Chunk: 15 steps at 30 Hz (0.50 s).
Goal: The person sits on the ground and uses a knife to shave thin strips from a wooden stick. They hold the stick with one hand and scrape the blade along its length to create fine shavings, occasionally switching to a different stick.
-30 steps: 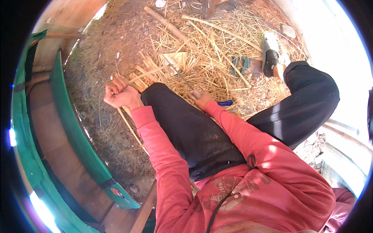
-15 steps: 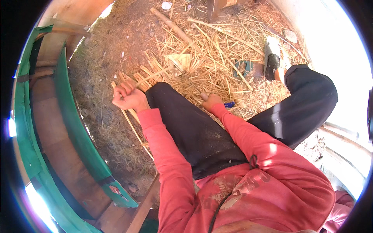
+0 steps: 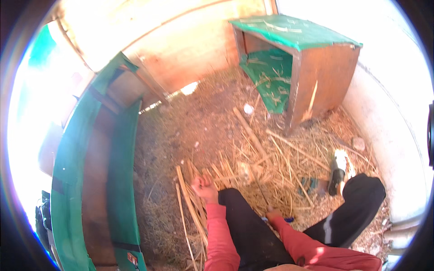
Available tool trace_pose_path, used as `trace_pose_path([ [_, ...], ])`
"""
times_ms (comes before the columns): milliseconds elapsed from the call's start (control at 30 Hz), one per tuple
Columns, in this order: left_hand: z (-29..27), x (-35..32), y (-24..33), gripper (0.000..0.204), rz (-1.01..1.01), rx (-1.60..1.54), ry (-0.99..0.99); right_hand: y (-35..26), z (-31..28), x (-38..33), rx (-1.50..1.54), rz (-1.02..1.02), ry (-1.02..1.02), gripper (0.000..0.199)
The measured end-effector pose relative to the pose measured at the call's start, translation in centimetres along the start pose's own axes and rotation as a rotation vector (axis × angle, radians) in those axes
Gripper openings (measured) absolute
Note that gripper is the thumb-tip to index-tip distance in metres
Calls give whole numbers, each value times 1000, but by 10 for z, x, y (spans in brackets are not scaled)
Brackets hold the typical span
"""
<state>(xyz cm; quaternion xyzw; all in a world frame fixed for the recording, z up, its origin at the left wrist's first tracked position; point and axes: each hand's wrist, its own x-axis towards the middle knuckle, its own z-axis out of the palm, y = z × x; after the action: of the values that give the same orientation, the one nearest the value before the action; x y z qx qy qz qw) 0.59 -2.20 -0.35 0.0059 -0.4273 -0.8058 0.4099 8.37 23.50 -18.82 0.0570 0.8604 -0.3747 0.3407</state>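
While we crouch on the straw-strewn dirt floor (image 3: 190,131), our left hand (image 3: 204,187) fisted round long pale split cane strips (image 3: 190,203) beside our knee, our right hand (image 3: 273,213) closed on a small blue-handled tool (image 3: 285,220), green-roofed wooden hutch (image 3: 298,58) well ahead.

Left hand (image 3: 204,186) fisted on split cane strips (image 3: 189,201).

My sleeves (image 3: 217,235) are salmon red and my trousers (image 3: 253,230) black, with a pale stripe down the right leg. At 3 o'clock my shoe (image 3: 338,171) is black and white. The straw (image 3: 271,158) is pale yellow over brown dirt. The hutch (image 3: 298,58) at 1 o'clock is brown wood with a green top. The bench (image 3: 90,180) at 9 o'clock is green-edged brown. A blue handle (image 3: 287,220) shows by my right hand (image 3: 272,212).
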Motion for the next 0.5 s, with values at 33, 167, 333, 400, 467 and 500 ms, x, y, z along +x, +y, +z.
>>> trace_pose_path([
  [33, 2, 6, 0, 40, 11, -15, -14, -16, -16, -1, -9, 5, 23, 40],
  [167, 13, -6, -2, 39, 13, 0, -63, -34, -29, -13, -91, -106, 214, 44],
  [333, 22, -13, -6, 37, 44, 22, 119, -43, -29, -28, 54, -453, 444, 37],
  [400, 14, -17, -17, 37, 32, -19, 302, -52, -36, -29, 104, -607, 522, 30],
  [467, 13, -15, -27, 36, 27, -34, 413, -56, -36, -18, 112, -629, 538, 30],
  [500, 6, -18, -32, 35, 26, -43, 436, -59, -36, -21, 183, -637, 512, 30],
])
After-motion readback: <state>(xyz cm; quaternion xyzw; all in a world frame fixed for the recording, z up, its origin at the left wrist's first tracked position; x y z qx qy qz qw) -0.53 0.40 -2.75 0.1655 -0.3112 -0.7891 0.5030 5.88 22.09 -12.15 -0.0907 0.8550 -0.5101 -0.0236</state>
